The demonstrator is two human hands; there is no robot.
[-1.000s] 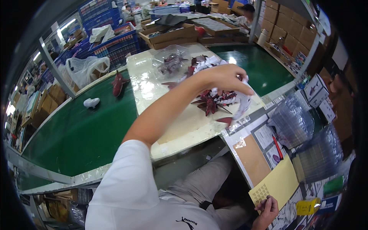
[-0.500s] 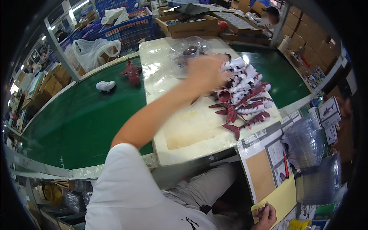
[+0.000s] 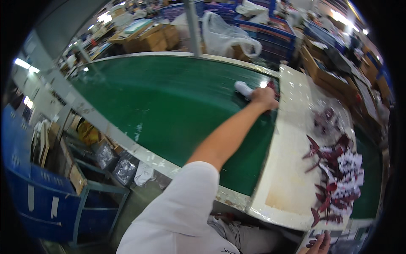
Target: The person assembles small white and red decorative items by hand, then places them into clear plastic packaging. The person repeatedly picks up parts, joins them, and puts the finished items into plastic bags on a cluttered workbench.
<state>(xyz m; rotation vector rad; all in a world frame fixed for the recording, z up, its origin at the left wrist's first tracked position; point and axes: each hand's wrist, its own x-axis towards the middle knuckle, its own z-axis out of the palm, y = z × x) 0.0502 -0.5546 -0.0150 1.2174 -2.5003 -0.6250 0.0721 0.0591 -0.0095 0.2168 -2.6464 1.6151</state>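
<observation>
On the green belt [image 3: 182,101], my left hand [image 3: 264,98] reaches far out and closes over a dark red toy shark [image 3: 271,86], mostly hidden under my fingers. Touching or just left of that hand lies a white moulded toy piece [image 3: 243,88]. My right hand [image 3: 320,244] is at the lower right edge, its fingers apart and slightly bent, with nothing visible in them. Several red toy sharks with white pieces [image 3: 340,178] lie in a row on the pale board [image 3: 292,169]. Beyond them sits a clear plastic bag with dark red parts [image 3: 325,118].
The board bridges the belt. A metal post [image 3: 192,29] rises at the belt's far edge. Behind are a blue crate [image 3: 270,42], a white plastic bag [image 3: 224,36] and open cardboard boxes [image 3: 317,63]. A blue cabinet [image 3: 46,203] stands at lower left.
The view has swung left. My left hand has gone from the toys on the board to the red shark on the belt. The yellow sheet at my right hand no longer shows.
</observation>
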